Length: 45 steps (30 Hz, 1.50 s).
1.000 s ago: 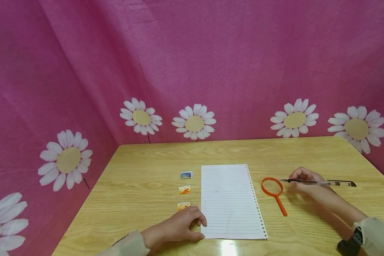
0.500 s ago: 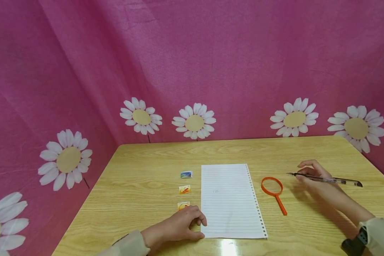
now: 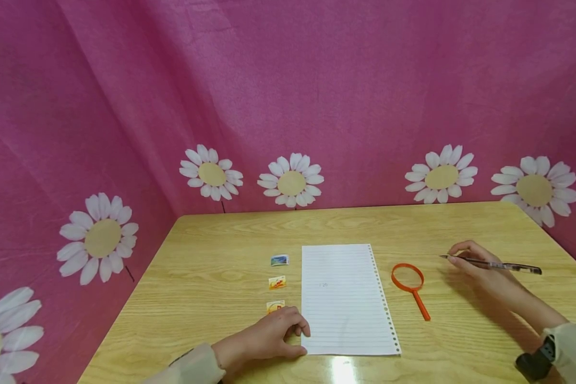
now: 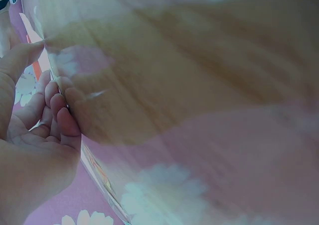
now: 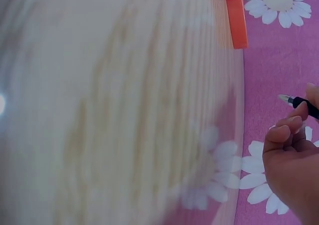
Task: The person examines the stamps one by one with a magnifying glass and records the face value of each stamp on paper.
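In the head view, a lined sheet of paper (image 3: 345, 320) with a short handwritten mark near its middle lies on the table. My left hand (image 3: 276, 335) rests at the sheet's lower left edge, thumb and fingers loosely bent at the paper's border. My right hand (image 3: 489, 282) pinches a black-and-clear gel pen (image 3: 513, 266) above the table's right side, its tip pointing left. The right wrist view shows the bare tip of the pen (image 5: 298, 102) between fingers and thumb. A red magnifying glass (image 3: 420, 305) lies between the sheet and my right hand.
Left of the sheet, three small stamps lie in a column: a blue stamp (image 3: 279, 260), a yellow stamp (image 3: 277, 282), and another yellow stamp (image 3: 275, 306) partly behind my left hand. A pink daisy-print curtain (image 3: 355, 106) hangs behind the wooden table (image 3: 211, 266).
My right hand has shifted to the right, away from the magnifying glass, carrying the pen, whose tip is now farther from the lens. The left hand and the sheet stay put.
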Available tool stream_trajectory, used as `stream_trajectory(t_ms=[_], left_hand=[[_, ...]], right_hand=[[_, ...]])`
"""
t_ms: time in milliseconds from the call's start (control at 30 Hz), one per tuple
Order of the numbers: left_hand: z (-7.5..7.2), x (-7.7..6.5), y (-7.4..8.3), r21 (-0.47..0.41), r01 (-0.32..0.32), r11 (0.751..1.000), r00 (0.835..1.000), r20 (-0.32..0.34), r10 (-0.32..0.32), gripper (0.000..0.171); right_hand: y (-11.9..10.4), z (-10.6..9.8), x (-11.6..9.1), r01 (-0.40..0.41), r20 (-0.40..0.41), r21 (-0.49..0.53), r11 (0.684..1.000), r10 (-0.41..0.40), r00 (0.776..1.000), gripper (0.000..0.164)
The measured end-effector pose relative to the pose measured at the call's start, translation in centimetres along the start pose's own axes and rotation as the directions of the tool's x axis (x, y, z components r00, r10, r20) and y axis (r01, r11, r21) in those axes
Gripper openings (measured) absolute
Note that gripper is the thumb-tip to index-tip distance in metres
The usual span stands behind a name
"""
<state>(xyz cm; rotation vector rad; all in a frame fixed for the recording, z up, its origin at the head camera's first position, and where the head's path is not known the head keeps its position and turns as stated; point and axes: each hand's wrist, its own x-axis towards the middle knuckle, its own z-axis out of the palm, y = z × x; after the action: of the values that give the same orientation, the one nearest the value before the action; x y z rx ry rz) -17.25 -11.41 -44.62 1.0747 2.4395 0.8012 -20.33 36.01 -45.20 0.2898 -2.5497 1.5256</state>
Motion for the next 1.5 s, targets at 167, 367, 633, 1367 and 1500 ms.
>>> stream_trajectory(t_ms=[167, 367, 633, 1367, 1500], left_hand=[[0.0, 0.1, 0.1, 0.004, -0.003, 1.000, 1.000, -0.005, 0.003, 0.020], [-0.1, 0.1, 0.2, 0.000, 0.004, 1.000, 1.000, -0.009, -0.004, 0.020], [0.0, 0.0, 0.0, 0.002, -0.012, 1.000, 1.000, -0.007, 0.012, 0.019], [0.1, 0.0, -0.2, 0.016, -0.029, 0.999, 0.999, -0.011, 0.030, 0.019], [0.0, 0.0, -0.1, 0.003, -0.025, 1.000, 1.000, -0.009, 0.025, 0.019]], right_hand=[[0.2, -0.1, 0.0, -0.034, -0.011, -0.007, 0.999, 0.033, 0.999, 0.006], [0.4, -0.4, -0.3, -0.007, -0.012, -0.006, 1.000, 0.007, 1.000, 0.013], [-0.1, -1.0, -0.9, 0.135, -0.054, -0.048, 0.990, -0.138, 0.989, 0.027], [-0.3, -2.1, -1.7, 0.052, 0.068, 0.120, 0.991, -0.060, 0.996, 0.026], [-0.3, -1.5, -1.4, 0.107, 0.057, 0.003, 0.994, -0.107, 0.993, 0.021]])
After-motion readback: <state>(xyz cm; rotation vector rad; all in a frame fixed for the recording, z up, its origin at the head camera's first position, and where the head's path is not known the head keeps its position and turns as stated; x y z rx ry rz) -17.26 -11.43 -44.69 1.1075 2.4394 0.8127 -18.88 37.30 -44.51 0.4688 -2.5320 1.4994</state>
